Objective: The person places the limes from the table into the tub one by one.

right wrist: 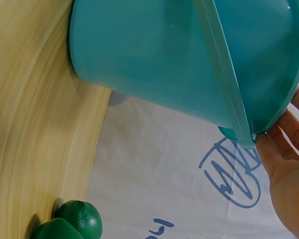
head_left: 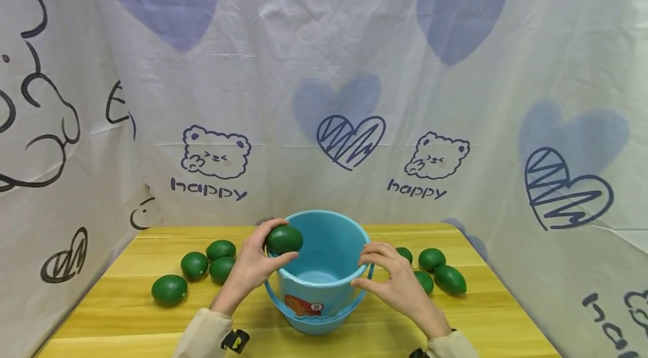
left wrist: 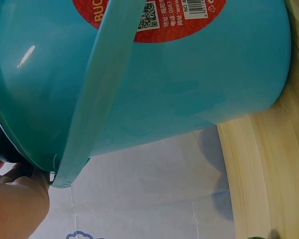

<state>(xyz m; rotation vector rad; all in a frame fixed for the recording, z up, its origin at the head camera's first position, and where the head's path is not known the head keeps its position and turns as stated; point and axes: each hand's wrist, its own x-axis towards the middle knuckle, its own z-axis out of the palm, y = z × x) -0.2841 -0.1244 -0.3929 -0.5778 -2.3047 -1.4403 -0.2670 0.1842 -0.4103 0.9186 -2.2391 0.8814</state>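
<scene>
A light blue bucket (head_left: 338, 301) stands upright on the table, its handle (head_left: 283, 310) hanging down at the front below a red label. My left hand (head_left: 250, 262) holds a dark green lime (head_left: 285, 239) between thumb and fingers, over the bucket's left rim. In the left wrist view, part of that lime (left wrist: 1, 144) shows at the rim. My right hand (head_left: 397, 279) grips the rim on the right side, thumb toward the front and fingers at the edge. In the right wrist view, the fingers (right wrist: 289, 124) lie along the rim beside the handle joint.
Several green limes lie left of the bucket, one lime (head_left: 169, 290) nearest the front. Another group lies to the right, partly behind my right hand, with a lime (head_left: 450, 280) at its outer side. The wooden table (head_left: 385, 332) ends at a printed white curtain (head_left: 314, 189).
</scene>
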